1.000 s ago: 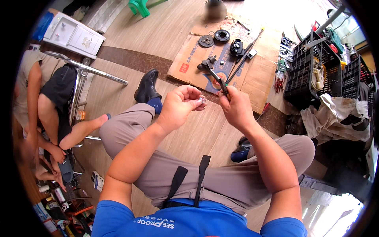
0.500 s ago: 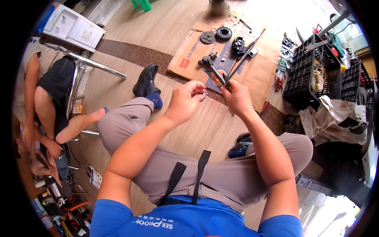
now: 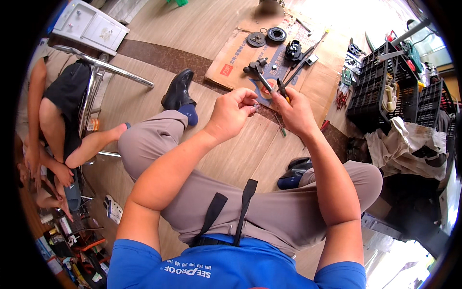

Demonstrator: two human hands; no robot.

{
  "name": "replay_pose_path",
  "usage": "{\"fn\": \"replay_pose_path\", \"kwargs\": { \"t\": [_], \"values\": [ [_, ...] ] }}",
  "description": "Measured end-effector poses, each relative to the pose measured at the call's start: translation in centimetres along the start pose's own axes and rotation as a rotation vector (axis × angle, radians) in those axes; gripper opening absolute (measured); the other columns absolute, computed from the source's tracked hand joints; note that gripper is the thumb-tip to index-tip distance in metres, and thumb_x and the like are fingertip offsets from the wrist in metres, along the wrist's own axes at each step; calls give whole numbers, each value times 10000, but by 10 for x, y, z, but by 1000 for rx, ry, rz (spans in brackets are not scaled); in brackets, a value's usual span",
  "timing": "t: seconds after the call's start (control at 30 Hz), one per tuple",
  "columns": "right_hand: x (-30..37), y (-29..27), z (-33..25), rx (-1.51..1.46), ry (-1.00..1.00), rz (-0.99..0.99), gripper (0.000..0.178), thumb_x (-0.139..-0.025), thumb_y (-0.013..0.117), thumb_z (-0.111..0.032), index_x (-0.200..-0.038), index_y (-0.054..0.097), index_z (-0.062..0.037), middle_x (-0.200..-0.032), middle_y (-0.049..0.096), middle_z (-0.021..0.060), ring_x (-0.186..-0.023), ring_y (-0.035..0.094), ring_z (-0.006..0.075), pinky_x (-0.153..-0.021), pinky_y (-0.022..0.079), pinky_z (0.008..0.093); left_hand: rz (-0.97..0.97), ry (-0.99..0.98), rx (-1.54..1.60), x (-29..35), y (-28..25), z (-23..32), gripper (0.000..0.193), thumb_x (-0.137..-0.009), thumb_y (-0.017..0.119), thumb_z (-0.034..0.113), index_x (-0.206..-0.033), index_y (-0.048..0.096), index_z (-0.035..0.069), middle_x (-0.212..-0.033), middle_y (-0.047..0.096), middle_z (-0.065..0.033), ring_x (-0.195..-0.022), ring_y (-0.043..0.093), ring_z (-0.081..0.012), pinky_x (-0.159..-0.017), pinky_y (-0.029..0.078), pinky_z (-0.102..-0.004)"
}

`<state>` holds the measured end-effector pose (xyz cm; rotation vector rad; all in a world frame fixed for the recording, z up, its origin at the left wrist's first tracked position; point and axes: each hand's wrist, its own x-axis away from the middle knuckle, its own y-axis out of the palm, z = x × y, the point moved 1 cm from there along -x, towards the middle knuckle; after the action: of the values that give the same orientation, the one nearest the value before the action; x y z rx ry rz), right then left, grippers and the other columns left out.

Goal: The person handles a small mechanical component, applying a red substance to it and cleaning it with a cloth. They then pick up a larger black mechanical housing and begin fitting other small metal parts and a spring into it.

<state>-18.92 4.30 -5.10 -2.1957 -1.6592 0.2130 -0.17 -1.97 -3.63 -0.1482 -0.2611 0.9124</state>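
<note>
My left hand (image 3: 229, 114) is raised above the floor with its thumb and fingertips pinched together on a small shiny piece, too small to name. To its right, my right hand (image 3: 297, 113) is closed round a pair of pliers (image 3: 281, 85) with dark jaws pointing away from me and a bit of yellow at the handle. Just beyond both hands, a dark grey tool part with a metal shaft (image 3: 257, 66) lies on the cardboard sheet (image 3: 224, 60). Farther back on it are a black ring-shaped wheel (image 3: 276, 34), a grey disc (image 3: 256, 39) and a black housing (image 3: 293, 50).
Black plastic crates (image 3: 368, 89) of tools stand at the right, with a stained cloth (image 3: 404, 144) draped in front. Small tools and parts lie beside the cardboard. A seated person (image 3: 53, 115) and a metal chair frame (image 3: 115, 74) are at the left. A white cabinet (image 3: 91, 26) stands behind.
My right hand has turned the pliers more upright, and yellow on the handle now shows. My left hand has shifted slightly right, still pinching. The view has moved a little.
</note>
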Motion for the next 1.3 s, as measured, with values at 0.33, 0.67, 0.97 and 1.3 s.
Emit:
{"fn": "replay_pose_path", "kwargs": {
  "t": [0.33, 0.67, 0.97, 1.3],
  "values": [
    [19, 2, -31, 22, -158, -172, 114, -883, 670, -117, -935, 670, -16, -747, 646, 182, -711, 640, 338, -651, 488, 405, -28, -111, 199, 2, -5, 6, 217, -914, 594, -70, -1122, 566, -17, -990, 663, -79, -896, 665, -142, -806, 574, -283],
    [21, 6, -30, 121, -135, -154, 152, -882, 672, -167, -889, 661, -15, -777, 648, 202, -771, 638, 394, -685, 488, 461, -30, -45, 105, 6, 0, 10, 220, -895, 595, -96, -1102, 592, -23, -969, 676, -71, -894, 660, -126, -813, 563, -263],
    [25, 15, -32, 384, -179, -132, 189, -869, 628, -183, -801, 590, -10, -763, 646, 205, -787, 643, 392, -706, 499, 495, 14, 82, -173, 11, 4, 15, 210, -870, 611, -97, -1066, 638, -28, -929, 709, -82, -870, 668, -110, -766, 569, -265],
    [29, 23, -31, 352, -274, 73, 146, -831, 634, -147, -801, 566, -22, -770, 636, 184, -756, 634, 384, -682, 494, 490, 22, -190, 304, 2, -4, 13, 252, -912, 612, -47, -1156, 547, -43, -989, 662, -115, -864, 683, -177, -779, 605, -312]
  ]
}}
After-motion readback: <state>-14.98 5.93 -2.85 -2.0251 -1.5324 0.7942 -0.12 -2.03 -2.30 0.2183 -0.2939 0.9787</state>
